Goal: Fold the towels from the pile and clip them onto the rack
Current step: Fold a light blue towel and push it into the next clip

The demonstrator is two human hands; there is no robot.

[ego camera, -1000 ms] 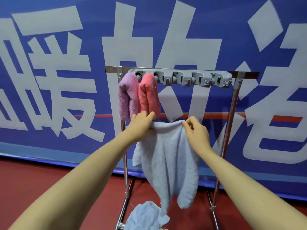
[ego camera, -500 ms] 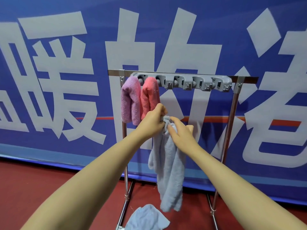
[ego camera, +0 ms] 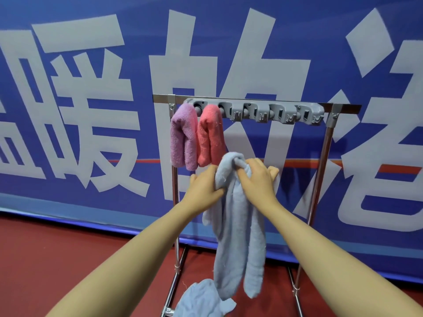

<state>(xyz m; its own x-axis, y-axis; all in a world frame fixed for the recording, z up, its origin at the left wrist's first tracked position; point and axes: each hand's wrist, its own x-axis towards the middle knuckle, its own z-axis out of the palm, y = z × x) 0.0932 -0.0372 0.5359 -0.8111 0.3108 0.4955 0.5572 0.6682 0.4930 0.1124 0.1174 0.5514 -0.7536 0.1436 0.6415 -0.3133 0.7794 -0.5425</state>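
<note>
A light blue towel (ego camera: pixel 238 243) hangs folded lengthwise in front of the metal rack (ego camera: pixel 325 156), its bunched top held just below the clips. My left hand (ego camera: pixel 203 188) grips its left side and my right hand (ego camera: pixel 257 179) presses over the top fold. On the rack's grey clip strip (ego camera: pixel 274 112), a purple towel (ego camera: pixel 183 138) and a pink towel (ego camera: pixel 209 138) hang clipped in the two leftmost clips. The three clips to their right hold nothing. Another light blue towel (ego camera: pixel 201 300) lies crumpled on the floor by the rack's base.
A large blue banner (ego camera: pixel 91 110) with white characters stands right behind the rack. The floor (ego camera: pixel 57 259) is dark red. The rack's left post (ego camera: pixel 176 225) and base bars stand close to the hanging towel.
The towel, spread wide between my hands a second ago, has been gathered into a narrow fold. Both hands came together at its top and lifted it slightly.
</note>
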